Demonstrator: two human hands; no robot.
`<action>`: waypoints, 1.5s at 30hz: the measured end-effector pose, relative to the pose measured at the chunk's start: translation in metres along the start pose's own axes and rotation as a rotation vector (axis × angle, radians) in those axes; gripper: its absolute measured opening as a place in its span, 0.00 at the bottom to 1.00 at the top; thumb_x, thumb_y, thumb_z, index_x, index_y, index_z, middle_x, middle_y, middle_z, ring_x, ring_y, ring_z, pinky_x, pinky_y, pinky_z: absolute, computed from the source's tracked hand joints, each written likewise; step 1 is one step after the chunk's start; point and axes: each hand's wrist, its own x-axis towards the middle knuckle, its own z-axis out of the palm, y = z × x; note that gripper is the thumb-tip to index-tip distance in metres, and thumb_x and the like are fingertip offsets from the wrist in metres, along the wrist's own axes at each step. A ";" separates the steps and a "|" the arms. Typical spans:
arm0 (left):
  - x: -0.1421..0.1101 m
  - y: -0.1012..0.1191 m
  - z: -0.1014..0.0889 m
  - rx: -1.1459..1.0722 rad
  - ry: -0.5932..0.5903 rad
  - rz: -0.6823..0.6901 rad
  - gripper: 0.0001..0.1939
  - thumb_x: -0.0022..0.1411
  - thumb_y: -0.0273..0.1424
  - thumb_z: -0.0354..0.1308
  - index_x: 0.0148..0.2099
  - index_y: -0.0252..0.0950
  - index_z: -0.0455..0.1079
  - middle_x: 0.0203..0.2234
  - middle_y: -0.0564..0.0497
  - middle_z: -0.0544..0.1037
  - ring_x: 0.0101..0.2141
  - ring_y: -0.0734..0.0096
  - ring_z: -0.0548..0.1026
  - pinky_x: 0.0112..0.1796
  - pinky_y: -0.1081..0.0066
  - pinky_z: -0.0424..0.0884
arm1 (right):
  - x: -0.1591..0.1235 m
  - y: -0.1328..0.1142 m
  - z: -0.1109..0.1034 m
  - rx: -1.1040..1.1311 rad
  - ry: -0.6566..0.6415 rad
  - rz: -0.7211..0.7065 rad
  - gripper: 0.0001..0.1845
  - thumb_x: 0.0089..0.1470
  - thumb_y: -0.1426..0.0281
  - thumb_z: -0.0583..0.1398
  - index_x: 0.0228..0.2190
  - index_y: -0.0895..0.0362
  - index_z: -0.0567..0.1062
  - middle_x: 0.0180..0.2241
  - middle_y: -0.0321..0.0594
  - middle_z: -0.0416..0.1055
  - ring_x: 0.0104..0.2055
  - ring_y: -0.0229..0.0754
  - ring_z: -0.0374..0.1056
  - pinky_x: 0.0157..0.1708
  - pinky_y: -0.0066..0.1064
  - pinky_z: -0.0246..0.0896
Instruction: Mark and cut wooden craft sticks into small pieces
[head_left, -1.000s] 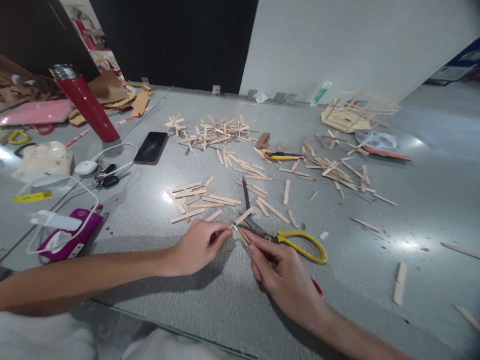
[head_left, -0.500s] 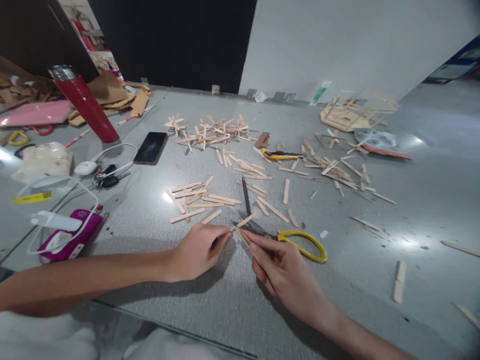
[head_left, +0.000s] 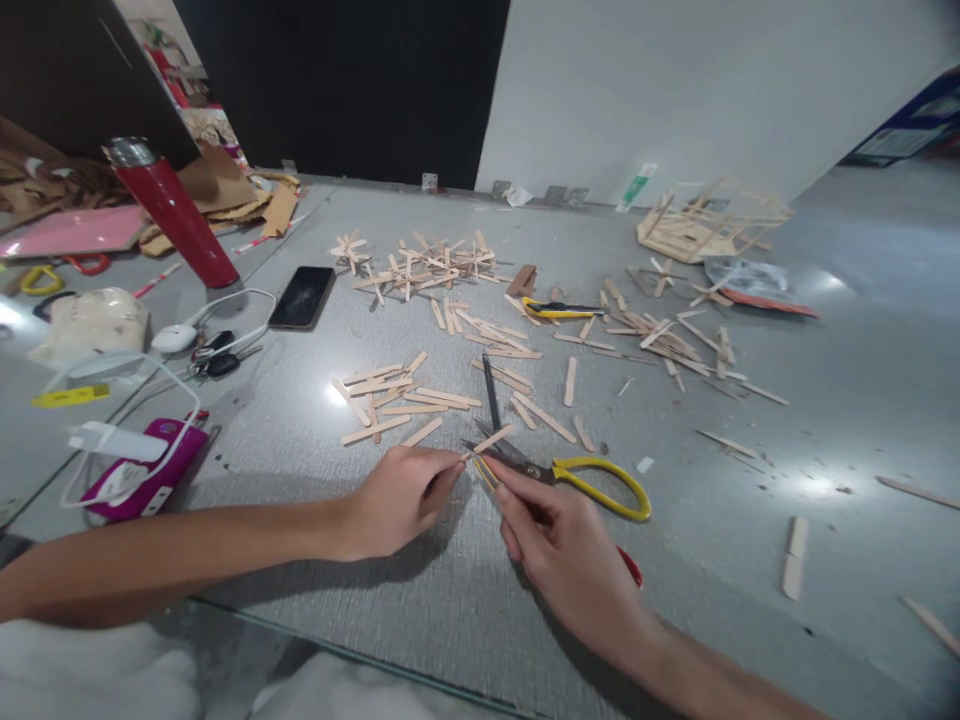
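My left hand (head_left: 401,500) is closed in a pinch at the lower end of a small wooden craft stick (head_left: 493,439), which slants up to the right. In my right hand (head_left: 559,535) is a slim gold-coloured tool that looks like tweezers (head_left: 486,472); its tip meets the stick close to my left fingertips. The exact contact is too small to make out. Just behind my hands lie scissors (head_left: 600,485) with yellow handles, their blades partly under the stick. A dark pencil-like tool (head_left: 490,390) points away from the blades. A red object (head_left: 630,566) shows partly beside my right wrist.
Loose craft sticks (head_left: 409,400) and piles of joined ones (head_left: 435,262) spread over the grey table. Further back are a yellow cutter (head_left: 559,309) and a stick frame (head_left: 709,225). At left stand a phone (head_left: 302,297), a red flask (head_left: 176,215) and a purple device (head_left: 150,465) with cable.
The craft stick has shifted slightly right and tilted flatter since a second ago. Both hands stay nearly in place; my right hand shifts a little, hiding then showing the red object.
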 end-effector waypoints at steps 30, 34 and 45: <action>0.001 -0.001 0.002 -0.008 -0.017 -0.056 0.18 0.75 0.31 0.46 0.30 0.37 0.61 0.21 0.58 0.60 0.22 0.76 0.57 0.27 0.72 0.54 | -0.007 0.011 0.001 -0.345 0.113 -0.204 0.28 0.68 0.65 0.52 0.58 0.64 0.81 0.16 0.38 0.68 0.17 0.42 0.61 0.20 0.32 0.56; 0.004 0.001 0.000 -0.034 -0.030 -0.065 0.19 0.75 0.32 0.47 0.28 0.37 0.60 0.20 0.58 0.60 0.22 0.76 0.57 0.27 0.73 0.54 | -0.004 0.008 -0.003 -0.344 0.149 -0.216 0.26 0.68 0.64 0.52 0.56 0.63 0.82 0.16 0.38 0.68 0.17 0.42 0.60 0.19 0.32 0.56; 0.012 0.007 -0.019 -0.416 -0.286 -0.277 0.16 0.71 0.38 0.55 0.34 0.32 0.72 0.18 0.59 0.60 0.20 0.78 0.57 0.22 0.77 0.52 | 0.018 0.018 -0.031 -0.414 0.319 -0.564 0.15 0.66 0.64 0.62 0.46 0.59 0.84 0.18 0.30 0.67 0.17 0.34 0.59 0.21 0.25 0.57</action>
